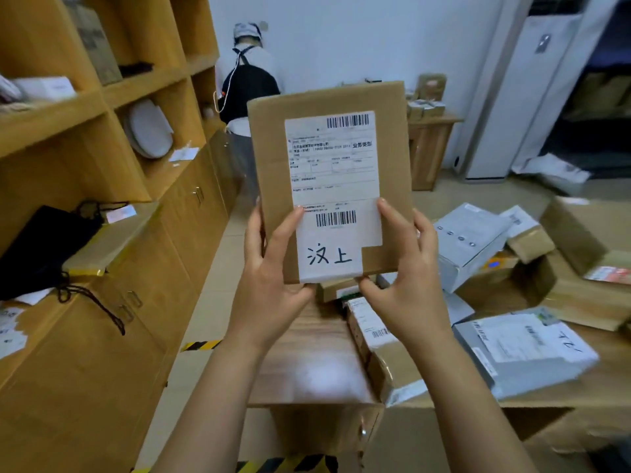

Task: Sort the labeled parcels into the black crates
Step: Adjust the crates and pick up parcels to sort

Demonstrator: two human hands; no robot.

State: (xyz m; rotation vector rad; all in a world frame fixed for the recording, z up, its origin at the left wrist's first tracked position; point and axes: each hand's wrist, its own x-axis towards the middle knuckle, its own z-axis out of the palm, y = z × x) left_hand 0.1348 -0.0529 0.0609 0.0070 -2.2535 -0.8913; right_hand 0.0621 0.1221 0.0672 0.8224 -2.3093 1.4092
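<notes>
The parcel point(329, 179) is up in front of me, above the tabletop point(307, 363). My left hand point(269, 271) and right hand point(406, 268) each grip a bottom corner, fingers curled round it. I should read the label point(336, 196) first, keep it flat, then find its crate. I see no crates here.

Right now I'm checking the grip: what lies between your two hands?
In the head view, the brown parcel with its white label lies between the left hand and right hand.
</notes>
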